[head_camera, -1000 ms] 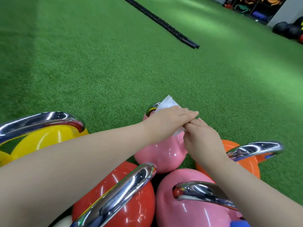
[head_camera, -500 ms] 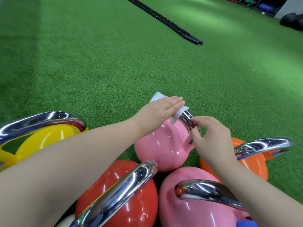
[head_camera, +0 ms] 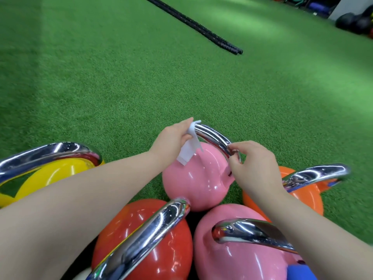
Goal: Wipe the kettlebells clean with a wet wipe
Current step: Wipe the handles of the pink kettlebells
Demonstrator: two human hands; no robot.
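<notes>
Up close, glossy pink kettlebell (head_camera: 198, 178), chrome handle (head_camera: 214, 136)

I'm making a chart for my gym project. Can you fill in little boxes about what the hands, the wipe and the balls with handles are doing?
Place: green turf floor
Left hand: pinches the white wet wipe against the chrome handle
Right hand: grips the handle's other end
Being wiped: far pink kettlebell
Waiting nearby: yellow kettlebell, red kettlebell, near pink kettlebell, orange kettlebell
Farther off: black rope
</notes>
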